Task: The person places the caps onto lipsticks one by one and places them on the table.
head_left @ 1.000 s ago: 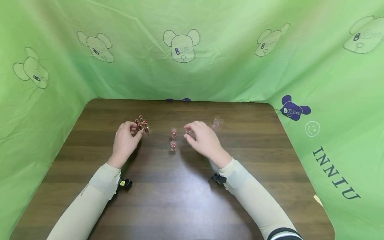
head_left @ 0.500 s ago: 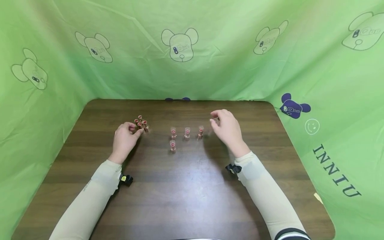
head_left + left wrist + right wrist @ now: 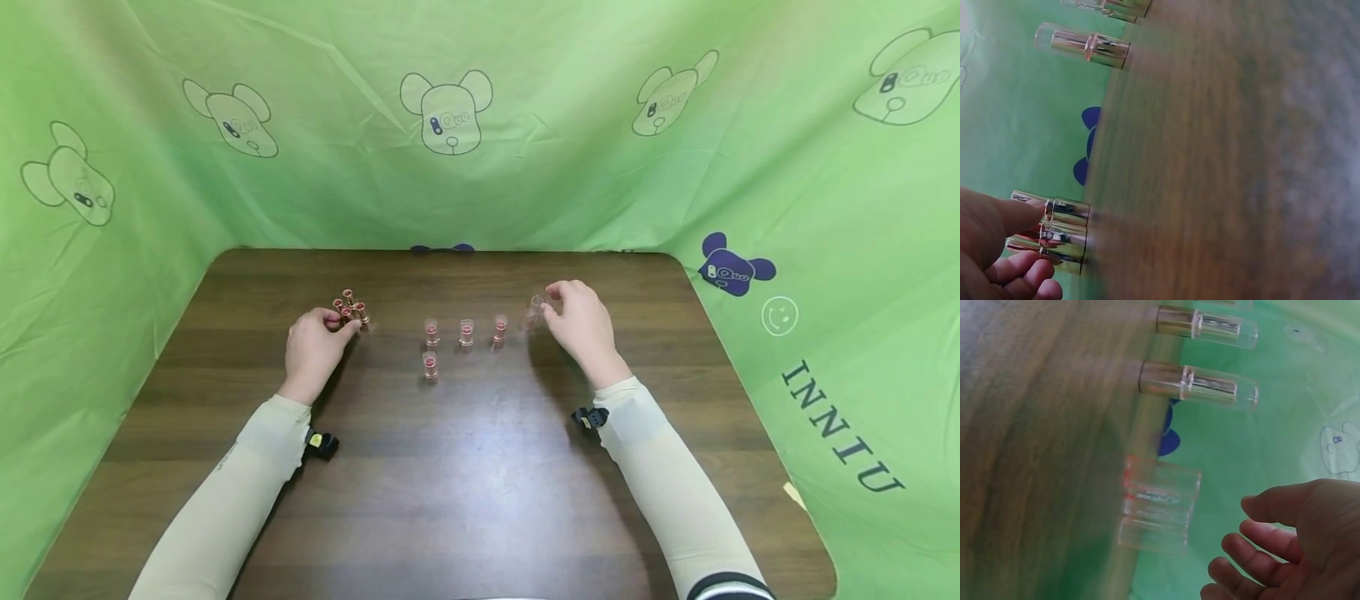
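Observation:
Several uncapped gold lipstick tubes (image 3: 361,313) stand bunched together at the back left. My left hand (image 3: 313,354) holds the near side of that bunch between thumb and curled fingers; the left wrist view has the thumb on a gold tube (image 3: 1066,211). Beside a small group of clear lipstick caps (image 3: 536,307), my right hand (image 3: 581,329) is held with relaxed fingers, holding nothing. In the right wrist view the fingers are apart from the clear caps (image 3: 1159,497), which stand on the table.
Between the hands, several lipsticks in clear caps stand upright: three in a row, including a middle one (image 3: 467,333) and a right one (image 3: 500,332), and one nearer lipstick (image 3: 430,367). A green printed cloth (image 3: 450,200) surrounds the wooden table (image 3: 450,492) behind and at the sides.
My right hand has left the middle lipstick, now uncovered and capped, and moved right to the clear caps, then slightly away from them. My left hand stays at the bunch.

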Action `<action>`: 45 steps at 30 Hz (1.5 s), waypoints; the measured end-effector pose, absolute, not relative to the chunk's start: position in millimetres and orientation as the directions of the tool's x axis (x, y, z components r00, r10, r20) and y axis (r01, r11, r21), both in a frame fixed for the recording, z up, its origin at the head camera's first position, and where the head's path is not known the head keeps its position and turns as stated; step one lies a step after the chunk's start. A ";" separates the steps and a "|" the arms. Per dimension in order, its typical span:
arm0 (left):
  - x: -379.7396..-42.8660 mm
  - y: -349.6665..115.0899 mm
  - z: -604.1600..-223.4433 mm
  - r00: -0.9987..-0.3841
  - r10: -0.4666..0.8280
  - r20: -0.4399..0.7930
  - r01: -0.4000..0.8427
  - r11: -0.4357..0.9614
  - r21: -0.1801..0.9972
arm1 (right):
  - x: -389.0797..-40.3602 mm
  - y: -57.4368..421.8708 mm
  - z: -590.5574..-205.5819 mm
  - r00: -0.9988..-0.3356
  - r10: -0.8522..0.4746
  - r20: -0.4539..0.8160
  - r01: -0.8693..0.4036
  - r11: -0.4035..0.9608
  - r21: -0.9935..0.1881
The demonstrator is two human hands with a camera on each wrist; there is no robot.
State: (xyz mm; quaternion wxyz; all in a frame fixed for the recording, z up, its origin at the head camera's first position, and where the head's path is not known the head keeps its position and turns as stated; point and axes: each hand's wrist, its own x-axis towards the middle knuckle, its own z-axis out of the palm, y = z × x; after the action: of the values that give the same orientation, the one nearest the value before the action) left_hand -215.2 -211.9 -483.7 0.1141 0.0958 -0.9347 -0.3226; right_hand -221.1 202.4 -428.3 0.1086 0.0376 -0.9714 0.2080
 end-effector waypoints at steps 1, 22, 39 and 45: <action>-215.9 -211.6 -483.8 -0.955 -0.254 0.151 -0.107 0.773 0.625 | -221.5 201.9 -429.6 -0.975 -0.033 0.219 -0.120 0.910 -0.396; -211.9 -205.9 -482.3 -0.969 -0.210 0.132 -0.090 0.793 0.603 | -226.0 180.6 -450.2 -0.981 -0.057 0.184 -0.111 0.948 -0.298; -204.1 -206.1 -482.2 -0.976 -0.176 0.130 -0.064 0.796 0.601 | -221.5 181.4 -447.0 -0.976 -0.068 0.206 -0.133 0.938 -0.319; -195.8 -205.9 -469.5 -0.969 -0.165 0.185 -0.014 0.782 0.623 | -211.6 185.4 -425.8 -0.944 -0.030 0.329 -0.176 0.890 -0.422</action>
State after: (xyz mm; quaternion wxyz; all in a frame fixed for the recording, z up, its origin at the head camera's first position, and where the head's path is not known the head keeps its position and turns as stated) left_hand -195.8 -205.9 -469.5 0.1154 0.0477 -0.9368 -0.3268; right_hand -211.6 185.4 -425.8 0.1586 0.0537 -0.9590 0.2288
